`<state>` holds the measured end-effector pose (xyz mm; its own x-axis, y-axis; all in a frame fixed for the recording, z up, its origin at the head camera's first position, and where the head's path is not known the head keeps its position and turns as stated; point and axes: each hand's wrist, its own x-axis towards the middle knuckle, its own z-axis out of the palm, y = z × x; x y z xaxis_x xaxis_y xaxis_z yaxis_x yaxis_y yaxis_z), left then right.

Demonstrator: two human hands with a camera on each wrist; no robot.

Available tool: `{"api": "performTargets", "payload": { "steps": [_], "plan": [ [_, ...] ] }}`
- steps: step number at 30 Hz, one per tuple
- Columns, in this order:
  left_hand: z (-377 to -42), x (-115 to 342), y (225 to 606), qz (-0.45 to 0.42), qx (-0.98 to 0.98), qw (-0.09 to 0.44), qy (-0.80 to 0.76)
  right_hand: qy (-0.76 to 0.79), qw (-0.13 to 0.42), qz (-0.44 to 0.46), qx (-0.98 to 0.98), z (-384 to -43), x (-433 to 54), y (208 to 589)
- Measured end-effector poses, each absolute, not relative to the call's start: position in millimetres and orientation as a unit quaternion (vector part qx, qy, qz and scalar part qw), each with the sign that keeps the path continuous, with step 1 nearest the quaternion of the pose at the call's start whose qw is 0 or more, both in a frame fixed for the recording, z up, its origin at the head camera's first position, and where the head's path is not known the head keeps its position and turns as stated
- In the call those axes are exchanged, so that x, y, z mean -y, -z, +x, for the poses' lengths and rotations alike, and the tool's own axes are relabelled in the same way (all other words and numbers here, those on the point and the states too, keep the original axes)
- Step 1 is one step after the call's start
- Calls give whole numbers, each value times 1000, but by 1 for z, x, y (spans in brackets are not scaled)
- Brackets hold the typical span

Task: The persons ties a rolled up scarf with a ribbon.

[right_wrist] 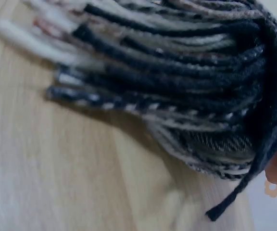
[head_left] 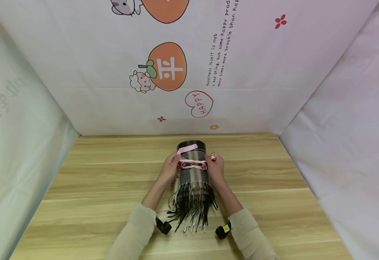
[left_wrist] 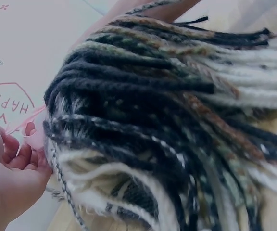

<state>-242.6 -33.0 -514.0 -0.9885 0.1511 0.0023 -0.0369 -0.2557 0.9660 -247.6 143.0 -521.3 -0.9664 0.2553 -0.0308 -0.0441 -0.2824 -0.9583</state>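
Note:
A rolled plaid scarf (head_left: 194, 177) in black, grey and cream lies on the table with its fringe toward me. Around its middle runs a pink ribbon (head_left: 193, 161), with loops at the front and one loose tail lying over the far part of the roll. My left hand (head_left: 170, 168) pinches the ribbon at the roll's left side; its curled fingers also show beside a pink loop (left_wrist: 34, 137) in the left wrist view. On the opposite side, my right hand (head_left: 216, 169) grips the ribbon, a bit of it sticking out past the thumb. The fringe (right_wrist: 177, 72) mostly hides that hand in the right wrist view.
The wood-grain table (head_left: 111, 202) carries the scarf near its far edge. Behind it rises a white printed backdrop (head_left: 248, 101), and white sheets hang at the left (head_left: 20, 126) and right (head_left: 345, 126). Both wrists wear small black cameras.

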Motion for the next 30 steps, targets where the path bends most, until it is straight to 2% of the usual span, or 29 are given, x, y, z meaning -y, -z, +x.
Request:
{"api": "performTargets", "payload": {
  "steps": [7,12,19,30],
  "plan": [
    [-239,43,514,54,-669,51,-739,-730,141,-49,667,-244,-148,522],
    [-239,48,516,56,-671,53,-738,-709,132,-37,692,-243,-157,519],
    [-239,53,517,46,-672,52,-738,-681,122,-32,721,-229,-165,495],
    [-237,66,519,12,-658,64,-750,-667,107,-26,737,-224,-179,496]
  ]
}}
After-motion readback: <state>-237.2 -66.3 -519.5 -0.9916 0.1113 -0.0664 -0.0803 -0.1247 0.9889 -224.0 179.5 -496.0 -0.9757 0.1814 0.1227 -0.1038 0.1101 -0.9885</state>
